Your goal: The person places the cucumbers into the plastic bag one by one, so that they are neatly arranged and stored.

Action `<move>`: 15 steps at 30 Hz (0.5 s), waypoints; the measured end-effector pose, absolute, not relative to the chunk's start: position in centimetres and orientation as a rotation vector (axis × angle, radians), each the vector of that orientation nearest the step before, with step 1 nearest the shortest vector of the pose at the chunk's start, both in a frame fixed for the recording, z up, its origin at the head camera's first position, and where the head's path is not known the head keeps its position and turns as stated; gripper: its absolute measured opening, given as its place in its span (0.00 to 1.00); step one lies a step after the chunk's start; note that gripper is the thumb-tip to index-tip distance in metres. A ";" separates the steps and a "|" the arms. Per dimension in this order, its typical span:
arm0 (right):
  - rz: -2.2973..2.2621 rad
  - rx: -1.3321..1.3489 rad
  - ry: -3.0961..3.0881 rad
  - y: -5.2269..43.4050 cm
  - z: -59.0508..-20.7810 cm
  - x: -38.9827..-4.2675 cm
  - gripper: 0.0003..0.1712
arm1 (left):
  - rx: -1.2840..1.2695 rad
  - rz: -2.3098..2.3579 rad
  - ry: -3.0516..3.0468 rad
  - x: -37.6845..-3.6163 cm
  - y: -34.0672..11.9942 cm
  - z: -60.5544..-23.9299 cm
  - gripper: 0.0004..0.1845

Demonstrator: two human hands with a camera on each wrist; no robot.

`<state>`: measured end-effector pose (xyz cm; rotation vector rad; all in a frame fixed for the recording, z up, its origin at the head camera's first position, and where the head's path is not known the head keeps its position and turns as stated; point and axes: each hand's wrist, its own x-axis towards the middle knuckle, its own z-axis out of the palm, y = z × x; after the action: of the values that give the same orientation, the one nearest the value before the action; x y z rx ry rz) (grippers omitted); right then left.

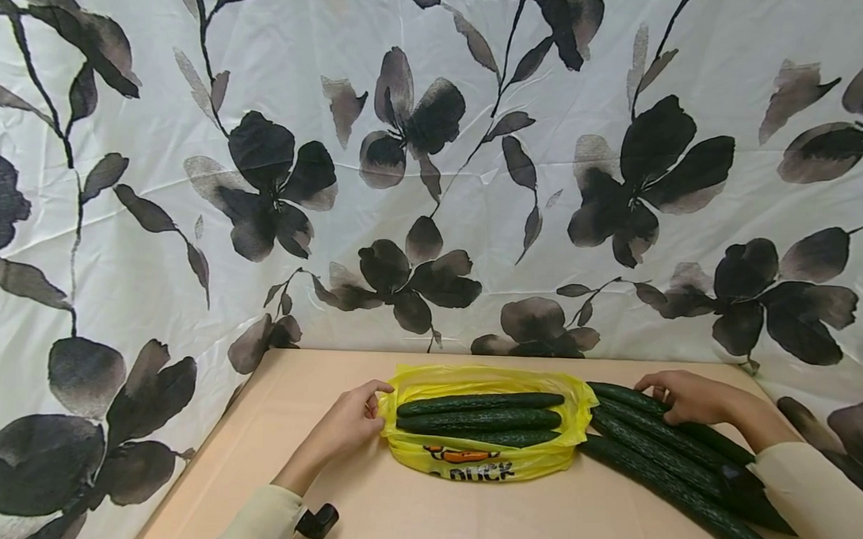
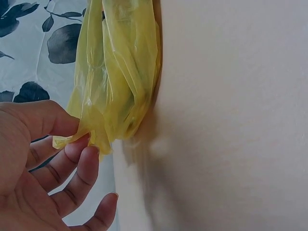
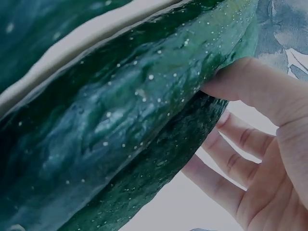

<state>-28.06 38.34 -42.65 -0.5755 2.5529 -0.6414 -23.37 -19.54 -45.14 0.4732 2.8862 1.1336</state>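
A yellow plastic bag (image 1: 481, 377) lies on its side on the table, its wide mouth showing several dark green cucumbers (image 1: 479, 419) inside. My left hand (image 1: 348, 417) pinches the bag's left end between thumb and fingers; the gathered plastic (image 2: 91, 125) shows in the left wrist view. To the right of the bag, more long cucumbers (image 1: 654, 444) lie side by side at a slant. My right hand (image 1: 694, 402) grips the farthest of these, with the thumb on its near side and the fingers (image 3: 216, 187) on its far side in the right wrist view.
The table (image 1: 423, 515) has a pale peach surface and ends at a floral cloth (image 1: 520, 185) hanging behind it. A small black device (image 1: 317, 522) is worn at my left wrist. The left ends of the loose cucumbers come right up to the bag's right edge.
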 end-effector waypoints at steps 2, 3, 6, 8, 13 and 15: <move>-0.640 -0.580 2.551 38.4 -42.6 -28.3 0.34 | 0.470 1.136 2.883 -23.4 -19.5 -45.1 0.27; -0.632 -0.585 2.554 38.5 -42.6 -28.4 0.33 | 0.468 1.138 2.881 -23.4 -19.5 -45.1 0.27; -0.622 -0.568 2.556 38.7 -42.8 -28.7 0.32 | 0.463 1.140 2.880 -23.5 -19.4 -45.0 0.27; -0.620 -0.566 2.553 38.8 -42.9 -29.0 0.31 | 0.461 1.141 2.880 -23.5 -19.4 -45.0 0.27; -0.617 -0.595 2.552 38.9 -43.2 -29.4 0.30 | 0.453 1.145 2.876 -23.6 -19.2 -45.1 0.26; -0.618 -0.609 2.550 38.9 -43.1 -29.6 0.31 | 0.448 1.146 2.874 -23.7 -19.2 -45.0 0.26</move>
<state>-29.56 38.91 -43.13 -0.6090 2.5498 -0.6176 -23.68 -19.16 -45.05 0.4477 2.8736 1.1460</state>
